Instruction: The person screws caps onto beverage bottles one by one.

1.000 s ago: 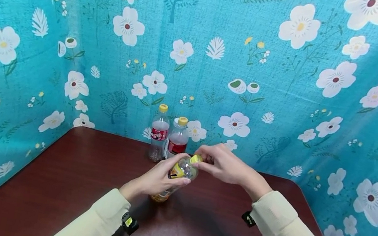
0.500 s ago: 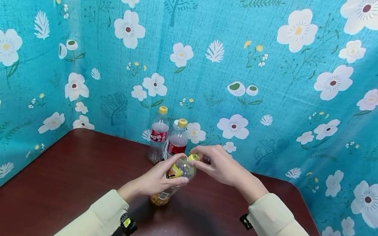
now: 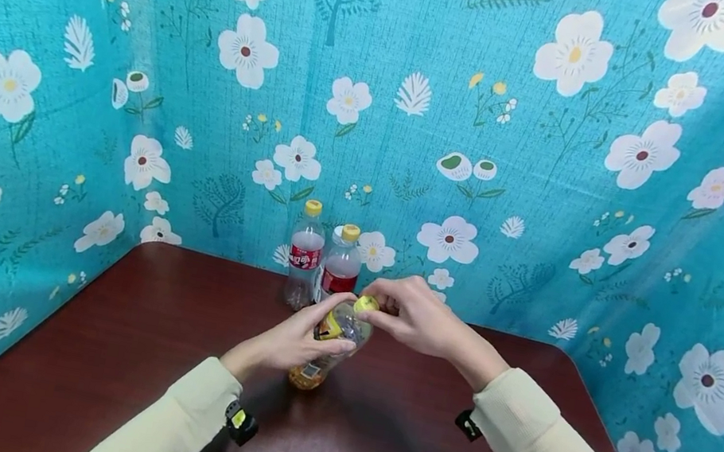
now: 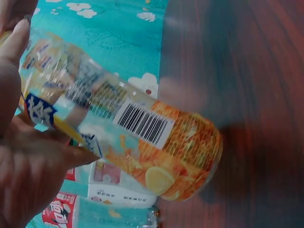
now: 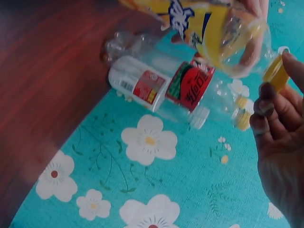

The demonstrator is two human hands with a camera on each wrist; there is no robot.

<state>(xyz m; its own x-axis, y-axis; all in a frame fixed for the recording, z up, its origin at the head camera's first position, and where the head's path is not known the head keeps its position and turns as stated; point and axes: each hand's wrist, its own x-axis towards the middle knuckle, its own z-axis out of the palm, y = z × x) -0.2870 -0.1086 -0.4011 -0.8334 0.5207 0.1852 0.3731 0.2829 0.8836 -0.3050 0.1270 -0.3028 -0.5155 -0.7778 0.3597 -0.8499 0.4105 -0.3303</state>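
A clear plastic drink bottle (image 4: pixel 145 121) with a yellow label and a lemon picture leans over the table, its base toward the person. Around its upper body, my left hand (image 3: pixel 293 343) grips it with fingers and thumb on opposite sides. My right hand (image 3: pixel 419 317) pinches the yellow cap (image 5: pixel 277 73) between thumb and fingers at the bottle's mouth. Whether the cap is still threaded on, I cannot tell. The left wrist view shows the barcode side and the base; fingers hide part of the label. Whether the base touches the table cannot be told.
Behind the hands stand a red-labelled bottle (image 3: pixel 305 257) and another red-labelled bottle (image 3: pixel 342 265), both yellow-capped. Close by is a bottle with a white cap (image 5: pixel 199 117). The dark red table (image 3: pixel 170 322) ends at a blue flowered cloth (image 3: pixel 377 140).
Both hands have shifted slightly left together with the bottle. The right hand's fingers have turned a little around the cap, whose top now faces the head camera more.
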